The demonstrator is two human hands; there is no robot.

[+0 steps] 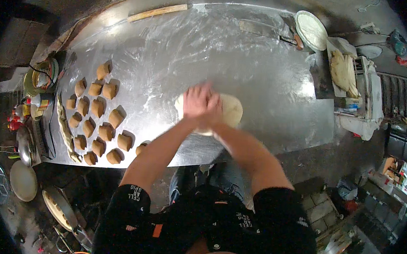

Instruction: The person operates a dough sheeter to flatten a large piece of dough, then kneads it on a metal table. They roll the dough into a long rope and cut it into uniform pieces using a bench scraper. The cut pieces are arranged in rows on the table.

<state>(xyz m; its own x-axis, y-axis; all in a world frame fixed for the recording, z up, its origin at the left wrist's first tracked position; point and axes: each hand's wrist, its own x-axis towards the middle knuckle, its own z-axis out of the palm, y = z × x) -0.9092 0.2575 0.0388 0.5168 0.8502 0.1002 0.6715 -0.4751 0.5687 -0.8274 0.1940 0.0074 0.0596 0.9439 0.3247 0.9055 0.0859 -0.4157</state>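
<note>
A pale lump of dough (232, 111) lies near the middle of the steel worktop (170, 63). Both hands bear down on it, close together and partly overlapping, wrists nearly meeting. My left hand (194, 103) covers the dough's left part, its fingers closed over it and slightly blurred. Beside and partly against it, my right hand (211, 114) is closed on the dough's middle; its fingertips are hard to make out. The dough bulges out to the right of the hands, and a smaller edge shows at their left.
Several brown dough pieces (109, 90) are spread over the worktop's left side, beside a long pale strip (64, 129). Along the far edge lie a wooden stick (157, 12), a cleaver (260, 29) and a bowl of white flour (311, 30). Pans (23, 180) stand at lower left.
</note>
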